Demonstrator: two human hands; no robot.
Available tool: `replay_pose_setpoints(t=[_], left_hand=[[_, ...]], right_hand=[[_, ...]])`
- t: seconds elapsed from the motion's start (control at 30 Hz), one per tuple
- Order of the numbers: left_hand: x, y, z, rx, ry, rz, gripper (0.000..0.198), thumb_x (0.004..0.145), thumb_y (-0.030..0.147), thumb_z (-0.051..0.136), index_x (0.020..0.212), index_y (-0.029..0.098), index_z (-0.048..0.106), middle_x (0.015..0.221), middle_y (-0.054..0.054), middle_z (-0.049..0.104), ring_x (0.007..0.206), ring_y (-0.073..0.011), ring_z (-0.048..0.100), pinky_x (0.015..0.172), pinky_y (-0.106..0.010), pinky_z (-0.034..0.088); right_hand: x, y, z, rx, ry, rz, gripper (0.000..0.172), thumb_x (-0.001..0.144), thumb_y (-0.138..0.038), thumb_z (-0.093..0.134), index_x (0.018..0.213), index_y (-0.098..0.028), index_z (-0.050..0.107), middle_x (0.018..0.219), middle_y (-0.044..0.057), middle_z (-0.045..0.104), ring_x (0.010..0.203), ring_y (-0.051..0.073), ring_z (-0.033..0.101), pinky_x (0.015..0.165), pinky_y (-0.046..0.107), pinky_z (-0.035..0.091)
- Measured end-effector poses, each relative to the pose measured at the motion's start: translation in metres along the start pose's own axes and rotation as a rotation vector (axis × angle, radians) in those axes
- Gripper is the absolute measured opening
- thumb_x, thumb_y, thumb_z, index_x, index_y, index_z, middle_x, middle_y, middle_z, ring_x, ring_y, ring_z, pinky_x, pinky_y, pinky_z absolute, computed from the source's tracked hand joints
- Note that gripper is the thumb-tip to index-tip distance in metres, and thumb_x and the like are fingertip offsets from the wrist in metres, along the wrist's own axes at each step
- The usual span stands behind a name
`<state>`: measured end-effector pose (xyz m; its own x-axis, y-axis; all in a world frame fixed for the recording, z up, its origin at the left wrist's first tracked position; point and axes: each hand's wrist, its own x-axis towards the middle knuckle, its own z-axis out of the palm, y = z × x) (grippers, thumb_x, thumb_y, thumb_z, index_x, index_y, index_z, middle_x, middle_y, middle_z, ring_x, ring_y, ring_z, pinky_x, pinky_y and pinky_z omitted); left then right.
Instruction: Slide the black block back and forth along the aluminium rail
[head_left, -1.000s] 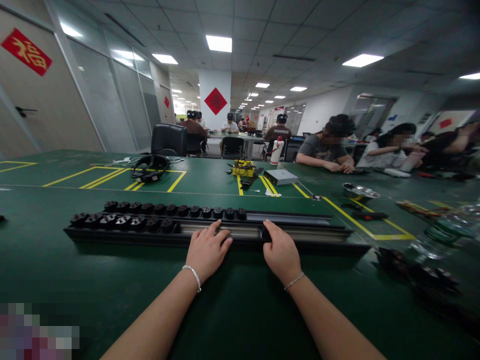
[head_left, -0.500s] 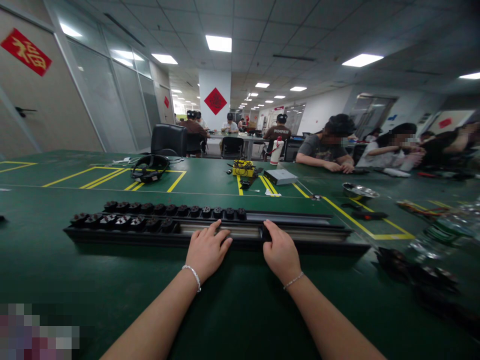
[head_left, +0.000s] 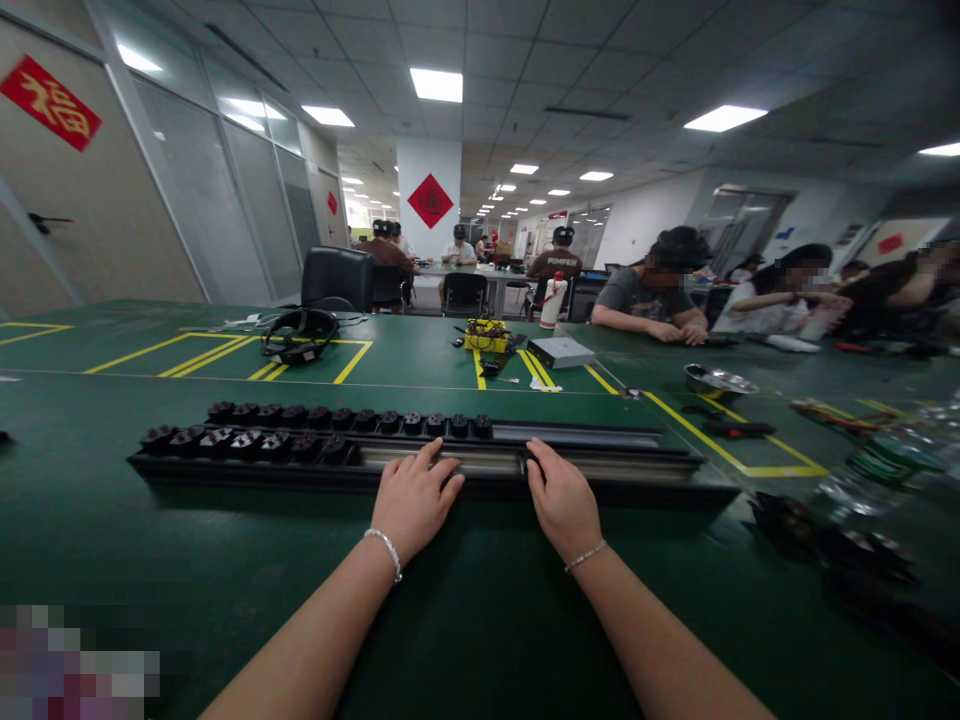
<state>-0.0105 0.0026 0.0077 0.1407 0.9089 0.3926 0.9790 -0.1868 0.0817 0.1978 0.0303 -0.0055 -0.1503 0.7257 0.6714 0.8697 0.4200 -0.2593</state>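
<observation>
Two long black power track rails lie side by side across the table, and small black socket modules (head_left: 365, 421) line the left part of both. My left hand (head_left: 412, 505) rests with fingers apart on the front edge of the nearer rail (head_left: 645, 466), just right of its row of modules; it holds nothing. Further right along this rail, my right hand (head_left: 562, 497) has thumb and fingers closed around a black socket module, most of which they hide. A bare metallic strip shows in the channel between my hands. The farther rail (head_left: 577, 435) lies untouched behind.
A metal bowl (head_left: 720, 381), plastic bottle (head_left: 885, 465) and dark parts (head_left: 832, 545) are on the right. Further back are a headset (head_left: 300, 336), a yellow item with cables (head_left: 486, 337) and a grey box (head_left: 561, 353). Other people sit at the far side.
My right hand's fingers have shifted slightly over the black socket module, covering more of it. My left hand and the rails have stayed in place.
</observation>
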Motion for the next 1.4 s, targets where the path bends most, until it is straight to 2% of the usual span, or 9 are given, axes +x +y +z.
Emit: replay_pose_setpoints(t=[1.03,1.4], left_hand=[[0.0004,0.0025,-0.0042,-0.021,-0.037,-0.024,0.038,0.086,0.047,0.027,0.107,0.035,0.057,0.134,0.0,0.041,0.099,-0.0197,0.053,0.085,-0.038,0.034],[0.0003,0.0015,-0.0023,-0.009,-0.025,-0.011,0.039,0.086,0.046,0.026,0.108,0.035,0.056,0.133,0.0,0.042,0.099,-0.0195,0.053,0.084,-0.038,0.034]], right_hand=[[-0.0006,0.0019,0.0,-0.077,0.049,0.055,0.033,0.081,-0.017,0.036,0.106,-0.012,0.057,0.11,0.011,0.06,0.101,0.019,0.056,0.087,0.033,0.044],[0.0002,0.0096,-0.001,-0.097,0.049,0.142,0.032,0.076,-0.017,0.04,0.103,-0.013,0.056,0.106,0.01,0.061,0.096,0.02,0.056,0.084,0.034,0.043]])
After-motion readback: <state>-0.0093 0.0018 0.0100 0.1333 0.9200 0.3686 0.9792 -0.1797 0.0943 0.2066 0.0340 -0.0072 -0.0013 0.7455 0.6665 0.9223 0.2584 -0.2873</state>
